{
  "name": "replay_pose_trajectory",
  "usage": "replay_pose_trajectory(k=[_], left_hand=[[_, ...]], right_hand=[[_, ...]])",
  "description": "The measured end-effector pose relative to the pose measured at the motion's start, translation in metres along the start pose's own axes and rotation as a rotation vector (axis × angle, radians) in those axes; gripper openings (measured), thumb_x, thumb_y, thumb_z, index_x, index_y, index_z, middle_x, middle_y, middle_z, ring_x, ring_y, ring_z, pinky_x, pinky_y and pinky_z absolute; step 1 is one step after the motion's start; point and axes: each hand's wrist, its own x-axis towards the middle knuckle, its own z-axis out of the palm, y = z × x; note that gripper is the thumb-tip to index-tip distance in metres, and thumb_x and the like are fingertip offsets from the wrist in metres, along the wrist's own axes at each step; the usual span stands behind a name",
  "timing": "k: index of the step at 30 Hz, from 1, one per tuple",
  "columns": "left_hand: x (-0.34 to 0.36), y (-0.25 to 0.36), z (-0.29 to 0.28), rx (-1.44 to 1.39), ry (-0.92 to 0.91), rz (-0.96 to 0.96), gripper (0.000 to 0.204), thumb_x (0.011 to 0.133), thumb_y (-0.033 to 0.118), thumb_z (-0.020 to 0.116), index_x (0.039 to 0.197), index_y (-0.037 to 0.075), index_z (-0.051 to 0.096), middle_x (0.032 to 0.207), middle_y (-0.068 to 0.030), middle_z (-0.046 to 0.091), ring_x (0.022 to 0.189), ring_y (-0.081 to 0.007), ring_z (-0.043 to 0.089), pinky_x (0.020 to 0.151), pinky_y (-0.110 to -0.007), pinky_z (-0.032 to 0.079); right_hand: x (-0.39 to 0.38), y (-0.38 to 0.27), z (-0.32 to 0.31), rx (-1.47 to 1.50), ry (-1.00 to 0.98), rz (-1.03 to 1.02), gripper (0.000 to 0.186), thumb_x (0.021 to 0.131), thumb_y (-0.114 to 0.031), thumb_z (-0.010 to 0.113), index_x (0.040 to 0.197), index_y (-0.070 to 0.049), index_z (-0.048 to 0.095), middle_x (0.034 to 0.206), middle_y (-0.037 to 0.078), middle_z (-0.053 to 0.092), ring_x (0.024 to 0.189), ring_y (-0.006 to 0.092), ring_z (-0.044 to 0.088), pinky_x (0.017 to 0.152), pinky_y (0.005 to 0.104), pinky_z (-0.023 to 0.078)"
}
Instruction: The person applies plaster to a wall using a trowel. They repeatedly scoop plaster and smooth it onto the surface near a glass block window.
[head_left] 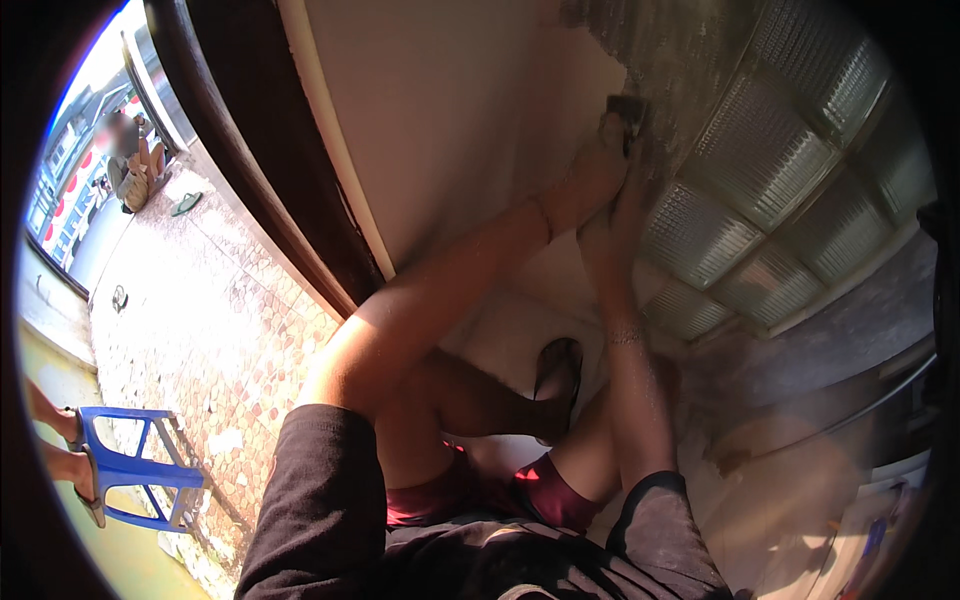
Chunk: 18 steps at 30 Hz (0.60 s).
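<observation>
Dark object (627, 106), too dim to make out fully, was held in the left hand (598, 175) near the wall (690, 50), beside the glass blocks (765, 160). Shadow blurred the right hand (604, 232) just below, and whether it gripped anything I could not tell.
</observation>
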Motion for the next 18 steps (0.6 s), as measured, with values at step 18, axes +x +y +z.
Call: replay_pose_trajectory(k=[18], left_hand=[[-0.003,-0.063,0.012,0.149,0.012,0.041,0.064,0.107,0.047,0.026,0.131,-0.007,0.051,0.119,-0.0281,0.061,0.11,-0.0349,0.061,0.094,-0.04,0.047]], right_hand=[[-0.039,-0.012,-0.001,0.274,-0.055,0.05,0.061,0.096,0.0,0.049,0.153,-0.001,0.027,0.139,0.025,0.052,0.121,0.0339,0.058,0.1,0.0361,0.045]])
